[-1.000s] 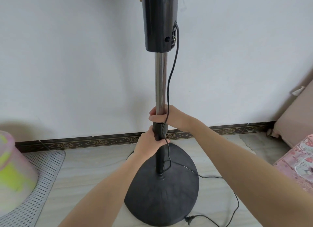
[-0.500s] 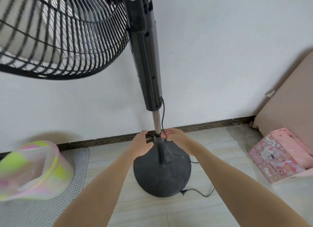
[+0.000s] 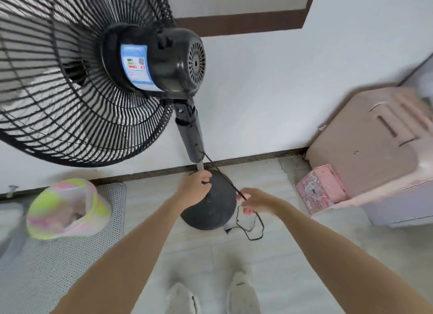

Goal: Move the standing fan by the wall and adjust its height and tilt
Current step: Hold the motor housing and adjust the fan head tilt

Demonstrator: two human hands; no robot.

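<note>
Standing upright by the white wall [image 3: 269, 84], the black standing fan [image 3: 164, 63], round base [image 3: 210, 210] flat on the pale floor [image 3: 234, 255] just in front of the dark skirting board [image 3: 257, 156]. Up top, the wire grille [image 3: 70, 79] facing left, motor housing [image 3: 182, 60] with its blue label [image 3: 136, 67] turned toward the camera. Lower down, left hand [image 3: 194, 187] curled round the pole [image 3: 200, 167] right where the chrome section meets the base, fingers closed on it. Off to the side, right hand [image 3: 253, 200] pinching the black power cord [image 3: 220, 170], which runs taut from the bottom of the upper pole section down to the fingers, then drops in loose loops onto the floor beside the base. At left, a pastel bucket-like container [image 3: 68, 208] tipped on a perforated grey mat [image 3: 46, 267]. At right, a pink box [image 3: 321, 187] just beside a pinkish piece of furniture [image 3: 375, 145], somewhat blurred. At bottom centre, two pale slippers [image 3: 243, 292] pointing toward the fan.
</note>
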